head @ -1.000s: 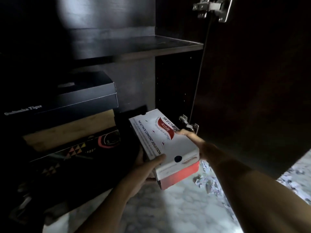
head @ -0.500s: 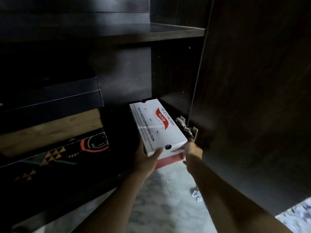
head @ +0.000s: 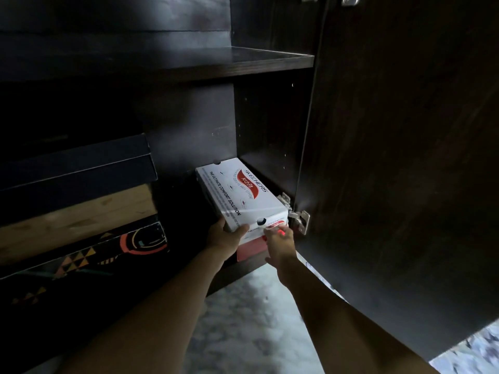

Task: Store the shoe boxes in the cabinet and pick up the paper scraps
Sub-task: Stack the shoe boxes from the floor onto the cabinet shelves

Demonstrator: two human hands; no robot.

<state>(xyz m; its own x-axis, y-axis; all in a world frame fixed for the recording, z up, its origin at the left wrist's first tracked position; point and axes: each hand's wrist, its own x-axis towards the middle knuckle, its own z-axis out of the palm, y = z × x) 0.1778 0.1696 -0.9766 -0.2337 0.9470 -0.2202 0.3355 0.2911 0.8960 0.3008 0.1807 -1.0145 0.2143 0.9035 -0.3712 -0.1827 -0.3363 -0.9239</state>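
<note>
One white shoe box (head: pixel 240 195) now lies mostly inside the cabinet (head: pixel 243 60), low on the right beside the hinge (head: pixel 297 217), deeper than a second ago. The left hand (head: pixel 225 236) grips its near corner; the right hand (head: pixel 279 244) presses straight fingers on its end. Stowing looks nearly done, but the paper scraps (head: pixel 472 352) remain on the floor.

The single head-worn camera looked forward and down, from close by, into the lower compartment of the cabinet (head: pixel 189 125), with the floor (head: pixel 243 333) below.
</note>
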